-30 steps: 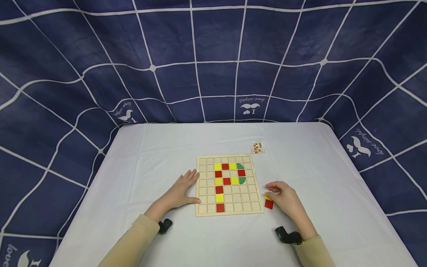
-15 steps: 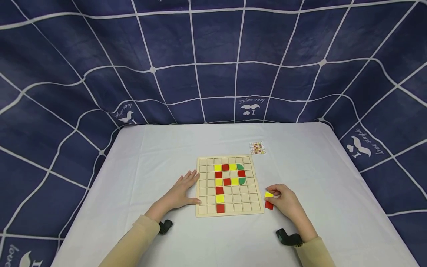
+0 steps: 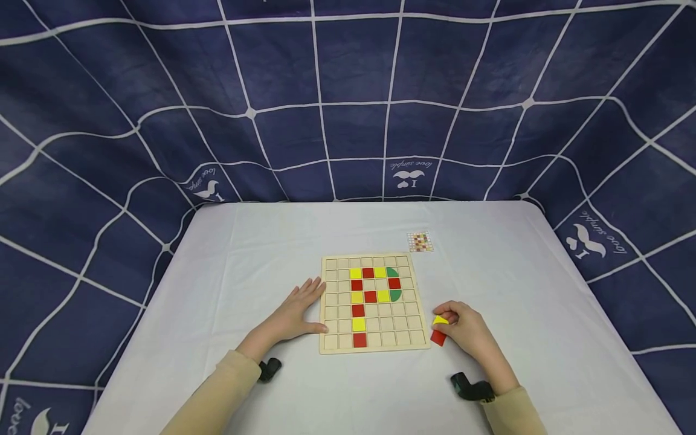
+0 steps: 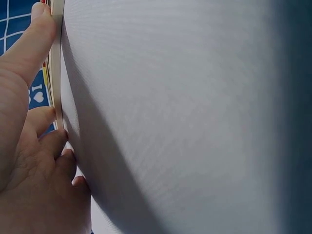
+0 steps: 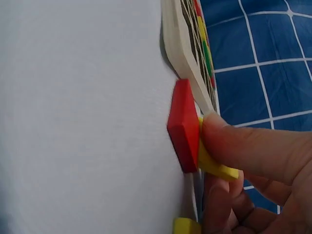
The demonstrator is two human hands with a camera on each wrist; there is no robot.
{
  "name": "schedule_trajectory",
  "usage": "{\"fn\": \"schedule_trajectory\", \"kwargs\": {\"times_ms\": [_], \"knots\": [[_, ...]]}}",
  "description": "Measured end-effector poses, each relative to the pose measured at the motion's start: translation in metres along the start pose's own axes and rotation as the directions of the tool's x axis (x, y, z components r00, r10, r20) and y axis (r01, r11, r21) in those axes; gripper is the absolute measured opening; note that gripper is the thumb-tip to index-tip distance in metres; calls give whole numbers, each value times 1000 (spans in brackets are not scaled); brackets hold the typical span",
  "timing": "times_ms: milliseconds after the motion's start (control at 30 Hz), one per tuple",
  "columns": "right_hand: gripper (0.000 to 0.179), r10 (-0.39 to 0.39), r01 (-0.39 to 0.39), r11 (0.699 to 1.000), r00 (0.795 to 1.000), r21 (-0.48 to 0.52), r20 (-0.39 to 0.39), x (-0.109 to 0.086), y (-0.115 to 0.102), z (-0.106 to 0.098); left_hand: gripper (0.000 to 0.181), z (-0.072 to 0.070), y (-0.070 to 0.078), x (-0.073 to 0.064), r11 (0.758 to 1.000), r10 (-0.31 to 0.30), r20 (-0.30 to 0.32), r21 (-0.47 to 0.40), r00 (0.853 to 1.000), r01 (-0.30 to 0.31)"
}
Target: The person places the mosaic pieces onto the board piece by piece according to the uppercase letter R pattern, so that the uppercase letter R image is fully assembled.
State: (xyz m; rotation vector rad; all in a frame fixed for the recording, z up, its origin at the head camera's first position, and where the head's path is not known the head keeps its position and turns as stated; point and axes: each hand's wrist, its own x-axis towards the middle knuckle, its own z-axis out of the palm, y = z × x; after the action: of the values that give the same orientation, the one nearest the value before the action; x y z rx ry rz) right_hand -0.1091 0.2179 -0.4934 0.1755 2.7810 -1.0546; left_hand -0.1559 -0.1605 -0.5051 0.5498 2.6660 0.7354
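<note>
A pale wooden grid board [image 3: 337, 302] lies on the white table, with red, yellow and green pieces set in it in the shape of a P. My left hand [image 3: 294, 313] rests against the board's left edge, its fingers spread and its thumb near the lower left corner. Right of the board, my right hand [image 3: 466, 326] pinches a yellow tile [image 5: 218, 166] between thumb and fingers. Touching this tile is a red square tile [image 5: 184, 126], just off the board's lower right corner. Another yellow piece [image 5: 186, 225] shows at the bottom of the right wrist view, mostly cut off.
A small printed card [image 3: 420, 241] with a coloured grid pattern lies beyond the board's upper right corner. Dark blue cloth [image 3: 353, 139] with white lines surrounds the table [image 3: 261, 241] at the back and sides.
The yellow tile came into fuller view under my right fingers and has since turned. The red tile beside it has turned too. My left hand has stayed in place.
</note>
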Motion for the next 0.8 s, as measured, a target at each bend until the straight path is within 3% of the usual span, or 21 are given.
{"fn": "schedule_trajectory", "kwargs": {"times_ms": [367,800], "knots": [[18,-10,11,989,1000,149,-11,5,-19,-2,106,1,0,1,1000,-14,-5,13,1000,14],[16,-143,132,944,990,301,13,14,-70,44,106,2,-1,1,1000,-18,-9,9,1000,18]]}}
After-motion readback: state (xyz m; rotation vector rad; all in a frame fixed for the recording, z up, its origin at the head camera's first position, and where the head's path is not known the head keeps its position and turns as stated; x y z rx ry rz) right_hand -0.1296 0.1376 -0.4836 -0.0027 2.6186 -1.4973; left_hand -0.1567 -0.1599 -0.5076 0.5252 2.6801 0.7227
